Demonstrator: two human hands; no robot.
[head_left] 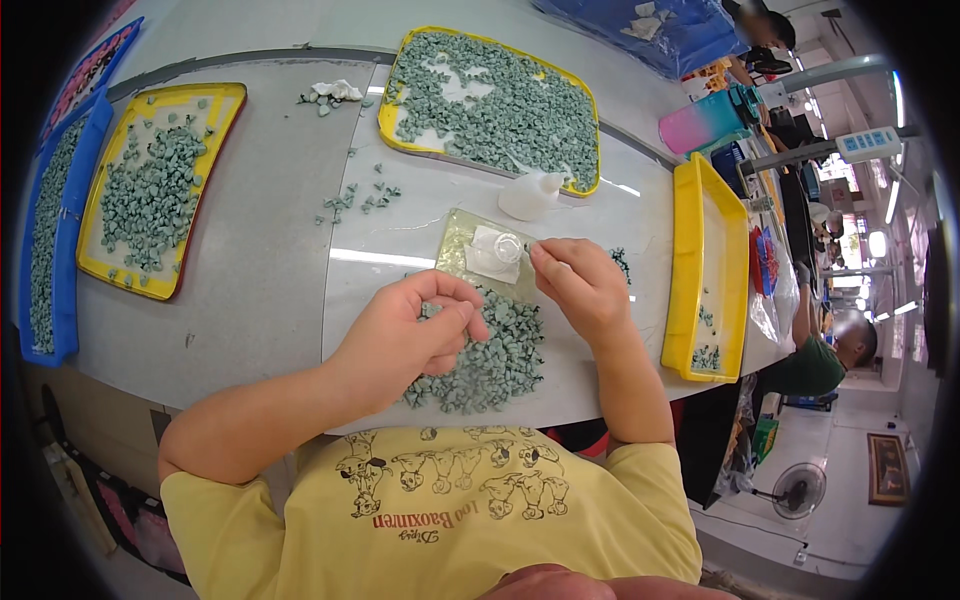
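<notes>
In front of me a heap of small grey-green pieces (487, 357) lies on the table. My left hand (415, 325) is over its left side, fingers curled with the tips close together; whatever they may hold is hidden. Beyond the heap sits a clear yellowish plate (455, 240), bearing a white paper square (486, 262) and a small round clear dish (508, 247). Beside the dish, my right hand (583, 285) pinches thumb and forefinger together on a tiny dark bit, too small to name. A white squeeze bottle (531, 196) leans just behind the plate.
A yellow-rimmed tray (590, 110) full of similar pieces stands at the back, another yellow tray (92, 235) at left beside a blue bin (68, 280). At right are a yellow bin (683, 270) and a pink-and-teal bottle (700, 122). Loose pieces (360, 198) lie left of the plate.
</notes>
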